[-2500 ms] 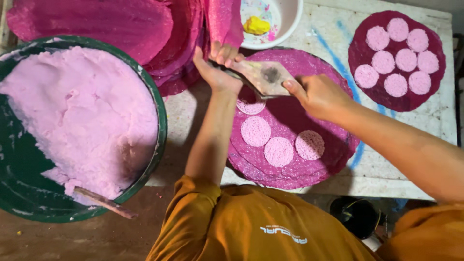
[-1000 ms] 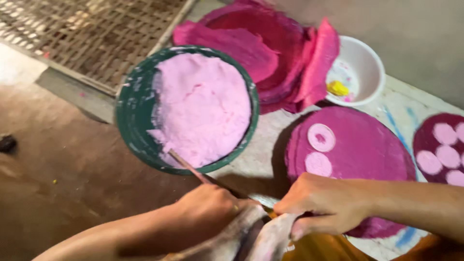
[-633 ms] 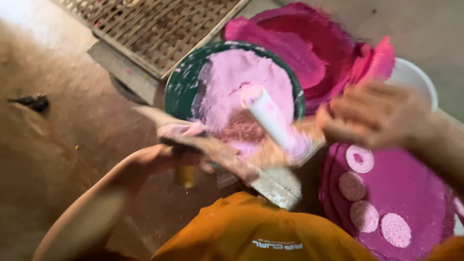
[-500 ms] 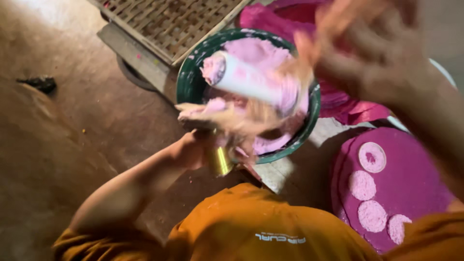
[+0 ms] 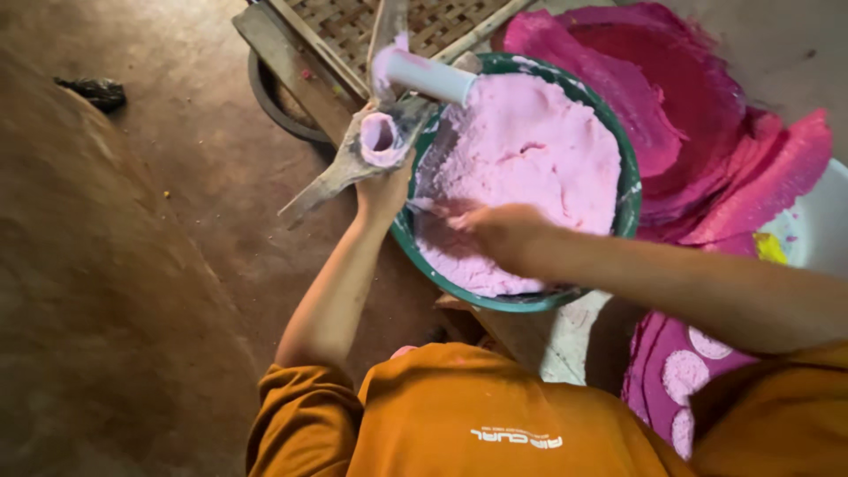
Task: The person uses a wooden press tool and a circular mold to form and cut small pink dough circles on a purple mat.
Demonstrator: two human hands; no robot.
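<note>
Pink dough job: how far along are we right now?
Done: a few pale pink discs already lie on the magenta sheet. In hand: the left hand holds a wooden press with a dough-filled cup, while the right hand digs into the pink dough. Left: the green basin looks nearly full, and more magenta sheets lie stacked behind it.

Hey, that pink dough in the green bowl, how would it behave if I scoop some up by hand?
The pink dough probably feels soft and pasty: its surface shows torn, crumbly ridges. It likely sticks, since smears coat the green bowl rim. The right hand rests on it.
</note>
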